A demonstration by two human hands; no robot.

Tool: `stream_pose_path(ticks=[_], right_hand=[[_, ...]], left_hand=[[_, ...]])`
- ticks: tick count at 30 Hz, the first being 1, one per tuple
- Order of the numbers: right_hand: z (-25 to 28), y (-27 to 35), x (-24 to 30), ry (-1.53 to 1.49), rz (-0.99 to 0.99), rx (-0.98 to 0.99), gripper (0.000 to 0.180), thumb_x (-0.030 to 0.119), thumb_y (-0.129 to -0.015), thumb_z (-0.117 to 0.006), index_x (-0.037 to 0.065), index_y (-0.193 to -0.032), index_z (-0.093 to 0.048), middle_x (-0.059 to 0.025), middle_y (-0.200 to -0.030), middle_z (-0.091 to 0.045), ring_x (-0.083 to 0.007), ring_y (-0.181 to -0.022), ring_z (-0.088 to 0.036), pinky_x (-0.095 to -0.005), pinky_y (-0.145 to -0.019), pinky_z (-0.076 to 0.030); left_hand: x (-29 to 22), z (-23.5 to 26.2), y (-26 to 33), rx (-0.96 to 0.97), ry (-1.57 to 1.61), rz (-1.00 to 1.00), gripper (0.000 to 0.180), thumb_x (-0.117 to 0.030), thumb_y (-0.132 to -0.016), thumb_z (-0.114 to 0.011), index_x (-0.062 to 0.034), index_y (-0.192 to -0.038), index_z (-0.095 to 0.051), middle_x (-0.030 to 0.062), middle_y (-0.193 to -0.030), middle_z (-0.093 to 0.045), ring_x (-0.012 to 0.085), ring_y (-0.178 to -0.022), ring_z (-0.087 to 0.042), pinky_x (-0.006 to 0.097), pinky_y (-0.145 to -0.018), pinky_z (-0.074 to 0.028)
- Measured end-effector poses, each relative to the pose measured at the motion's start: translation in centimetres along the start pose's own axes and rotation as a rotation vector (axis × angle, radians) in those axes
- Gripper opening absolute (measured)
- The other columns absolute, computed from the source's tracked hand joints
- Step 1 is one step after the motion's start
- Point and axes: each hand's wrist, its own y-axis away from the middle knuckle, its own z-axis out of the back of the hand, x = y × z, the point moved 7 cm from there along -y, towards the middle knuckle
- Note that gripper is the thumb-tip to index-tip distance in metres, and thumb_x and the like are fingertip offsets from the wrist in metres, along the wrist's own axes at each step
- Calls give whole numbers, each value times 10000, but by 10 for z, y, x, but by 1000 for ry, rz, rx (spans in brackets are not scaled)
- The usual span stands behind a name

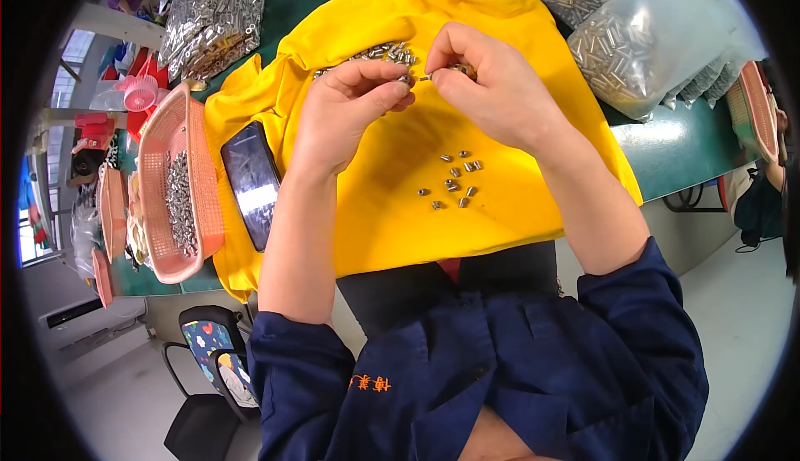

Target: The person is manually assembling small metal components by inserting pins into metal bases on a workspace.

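Note:
My left hand pinches a small silver metal part between thumb and fingertips. Close beside it, my right hand is closed on a thin metal pin whose tip points toward the left hand. Both hands are raised over a yellow cloth spread on the table. Behind the left hand lies a pile of small metal parts, partly hidden by the fingers. Nearer to me, several loose metal parts are scattered on the cloth.
A dark phone lies left of my forearm. Beyond it stands a pink basket with metal parts inside. Clear bags of metal pieces sit at the back left, and another bag at the back right. The green table shows beyond the cloth.

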Motion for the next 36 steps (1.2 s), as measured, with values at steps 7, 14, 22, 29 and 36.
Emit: stream_pose_path(ticks=[7, 14, 22, 29, 36], right_hand=[[-4, -3, -2, -20, 33, -25, 104, 108, -714, -496, 17, -764, -490, -55, -612, -496, -132, -548, -460, -257, -523, -389], [-5, -1, 4, 5, 72, -15, 96, 102, -725, -498, 16, -768, -489, -66, -623, -513, -137, -556, -478, -256, -522, -396], [-6, 0, 5, 23, 69, -17, 85, 96, -724, -501, 20, -759, -486, -84, -604, -514, -169, -541, -495, -269, -517, -399], [-17, 4, 14, 422, 154, -52, 47, 83, -746, -467, 40, -740, -450, -138, -625, -540, -311, -593, -531, -388, -539, -416], [-18, 5, 9, 431, 168, -86, 53, 82, -736, -481, 36, -751, -459, -136, -602, -531, -312, -591, -535, -392, -534, -415]], left_hand=[[-1, -3, 1, 47, -43, -8, 168, 1, -752, -603, 30, -918, -589, 81, -830, -612, 144, -747, -598, 238, -703, -484], [0, -4, 1, 64, -41, -32, 166, -3, -755, -603, 29, -917, -591, 79, -832, -612, 142, -744, -598, 235, -703, -482], [0, -4, 1, 68, -18, -35, 147, -2, -751, -603, 27, -896, -597, 74, -829, -613, 131, -744, -595, 226, -701, -477], [-2, -6, 2, 14, -213, -58, 137, -2, -737, -603, 21, -872, -605, 40, -803, -622, 92, -725, -577, 200, -684, -461], [-13, -4, 4, -113, -762, -202, 138, -44, -739, -607, -24, -874, -628, 34, -763, -626, 74, -681, -566, 206, -639, -448]])
